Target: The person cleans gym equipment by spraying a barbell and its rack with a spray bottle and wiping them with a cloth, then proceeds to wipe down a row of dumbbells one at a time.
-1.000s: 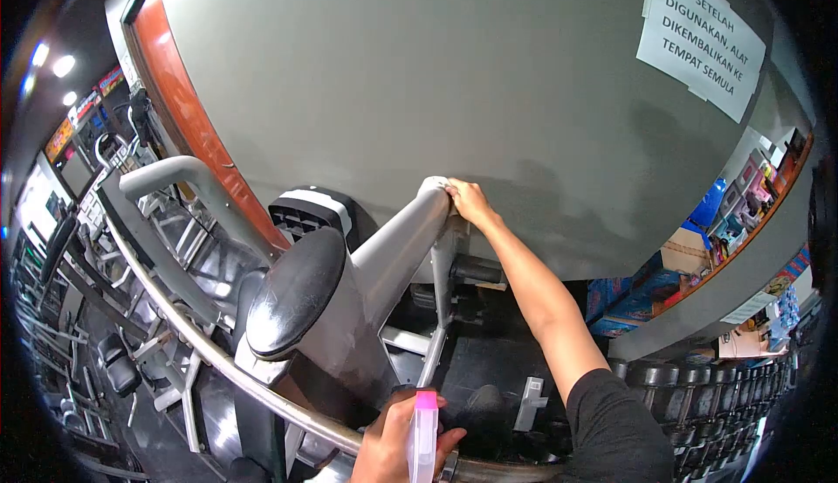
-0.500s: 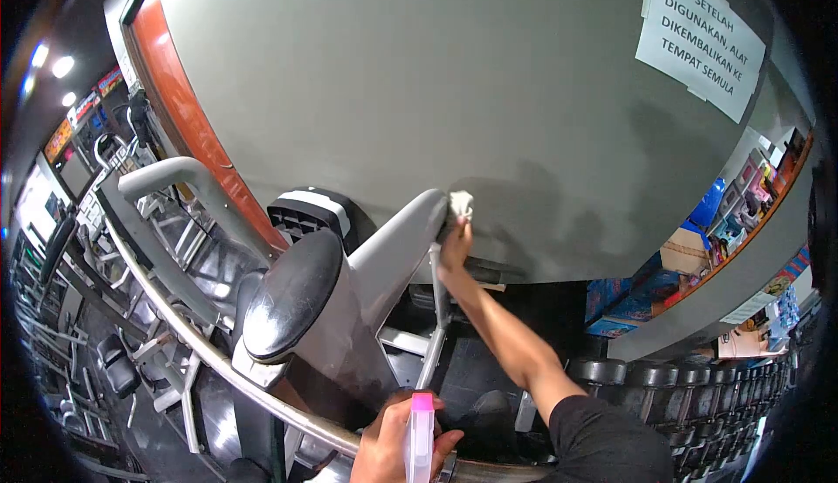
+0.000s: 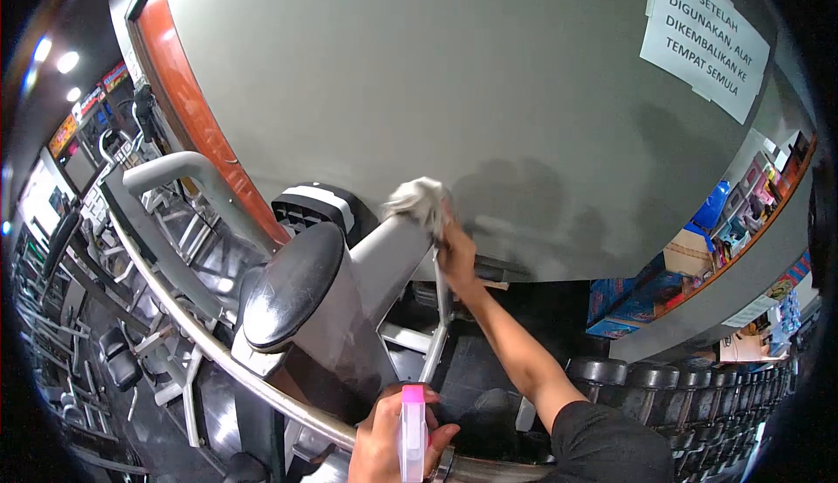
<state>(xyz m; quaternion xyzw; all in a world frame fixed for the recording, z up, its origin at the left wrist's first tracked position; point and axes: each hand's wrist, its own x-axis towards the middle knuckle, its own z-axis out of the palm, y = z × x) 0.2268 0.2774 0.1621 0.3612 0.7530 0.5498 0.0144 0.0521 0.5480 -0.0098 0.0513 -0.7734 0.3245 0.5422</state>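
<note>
My right hand [image 3: 456,251] reaches forward with its fingers closed on a crumpled whitish cloth [image 3: 417,202]. The cloth lies over the upper end of the grey machine frame [image 3: 390,260]. At the bottom centre my left hand [image 3: 380,438] is wrapped round a clear bottle with a pink top [image 3: 413,431], close to the curved metal rail [image 3: 262,387]. Left of the frame's slanting arm is a shiny black oval pad [image 3: 294,286].
A grey wall [image 3: 419,72] with a printed paper sign [image 3: 707,37] stands ahead. Rows of dumbbells [image 3: 650,376] and a stocked shelf [image 3: 742,247] are at the right. Other gym machines [image 3: 118,356] fill the left, near an orange door [image 3: 188,90].
My right hand has brought the cloth from the right side of the frame's upper end onto its top, where more of the cloth shows. My left hand still holds the bottle.
</note>
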